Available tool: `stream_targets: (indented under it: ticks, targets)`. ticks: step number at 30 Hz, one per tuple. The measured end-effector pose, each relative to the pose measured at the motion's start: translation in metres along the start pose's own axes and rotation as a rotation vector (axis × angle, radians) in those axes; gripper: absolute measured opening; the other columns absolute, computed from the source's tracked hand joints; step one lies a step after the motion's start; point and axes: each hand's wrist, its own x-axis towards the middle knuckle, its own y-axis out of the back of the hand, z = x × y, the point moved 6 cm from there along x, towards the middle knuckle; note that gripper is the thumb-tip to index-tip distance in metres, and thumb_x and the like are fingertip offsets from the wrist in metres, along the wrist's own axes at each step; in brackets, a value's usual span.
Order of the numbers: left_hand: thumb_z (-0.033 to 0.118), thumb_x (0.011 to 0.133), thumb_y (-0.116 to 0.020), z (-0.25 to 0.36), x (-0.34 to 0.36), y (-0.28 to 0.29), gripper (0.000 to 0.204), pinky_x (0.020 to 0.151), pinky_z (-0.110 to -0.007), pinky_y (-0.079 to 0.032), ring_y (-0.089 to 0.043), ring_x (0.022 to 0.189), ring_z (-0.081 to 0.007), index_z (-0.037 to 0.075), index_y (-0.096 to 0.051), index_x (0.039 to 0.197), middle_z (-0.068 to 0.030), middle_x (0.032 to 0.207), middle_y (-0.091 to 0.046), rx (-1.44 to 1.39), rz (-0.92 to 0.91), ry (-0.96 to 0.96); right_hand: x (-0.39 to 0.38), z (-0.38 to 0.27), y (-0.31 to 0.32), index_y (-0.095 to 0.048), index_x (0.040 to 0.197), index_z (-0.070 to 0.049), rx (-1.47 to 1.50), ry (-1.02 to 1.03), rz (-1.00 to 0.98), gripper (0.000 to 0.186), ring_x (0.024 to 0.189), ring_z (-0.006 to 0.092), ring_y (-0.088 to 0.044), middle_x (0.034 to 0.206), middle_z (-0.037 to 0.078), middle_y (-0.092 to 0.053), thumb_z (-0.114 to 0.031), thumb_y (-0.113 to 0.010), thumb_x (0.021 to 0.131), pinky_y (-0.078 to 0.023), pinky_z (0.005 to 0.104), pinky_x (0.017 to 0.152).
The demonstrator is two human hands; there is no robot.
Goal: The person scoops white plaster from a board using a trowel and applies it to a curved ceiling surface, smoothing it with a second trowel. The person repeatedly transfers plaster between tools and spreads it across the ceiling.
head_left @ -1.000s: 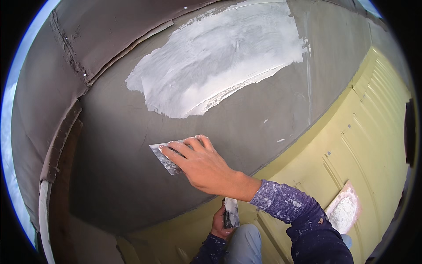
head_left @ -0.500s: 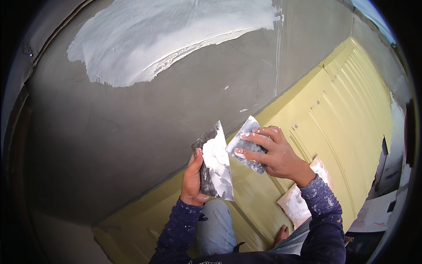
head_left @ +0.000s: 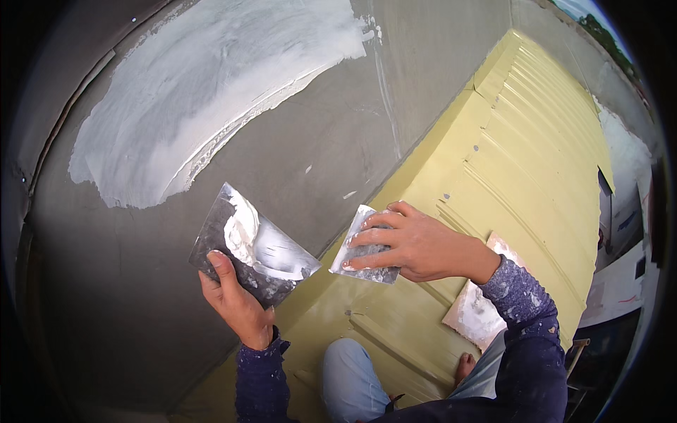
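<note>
The person's left hand (head_left: 238,303) pinches a wide scraper (head_left: 215,229), thumb on its upper face, bearing a mound of white putty (head_left: 242,229). The right hand (head_left: 431,247) grips a 2nd scraper (head_left: 377,275), fingers spread across it. The 2 scrapers are near each other but apart, below the white patch (head_left: 204,77) on the grey wall (head_left: 282,166), beside yellow ribbed sheeting (head_left: 536,162).
</note>
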Motion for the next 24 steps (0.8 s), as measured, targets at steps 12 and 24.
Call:
stream_targets:
  ticks: [12, 24]
  targets:
    - [0.038, 0.102, -0.048, -0.145, -0.150, 0.117, 0.048, 0.089, -0.044, -0.053, -0.062, 0.108, -0.0272, 0.001, -0.048, 0.132, -0.0125, 0.126, -0.058, -0.272, 0.086, 0.924, 0.058, 0.268, 0.057, -0.050, 0.138, -0.003, 0.382, -0.700, 0.968, 0.044, 0.127, 0.0304, -0.051, 0.140, 0.015, -0.052, -0.021, -0.049, 0.098, -0.038, 0.0357, 0.105]
    - [0.042, 0.102, -0.047, -0.162, -0.213, 0.190, 0.046, 0.080, -0.041, -0.053, -0.064, 0.093, -0.0246, 0.005, -0.053, 0.129, -0.0082, 0.110, -0.063, -0.421, 0.105, 1.115, 0.160, 0.112, -0.005, -0.053, 0.127, -0.003, 0.033, -0.598, 1.129, 0.049, 0.107, 0.0323, -0.048, 0.120, 0.011, -0.053, -0.019, -0.067, 0.083, -0.035, 0.0499, 0.098]
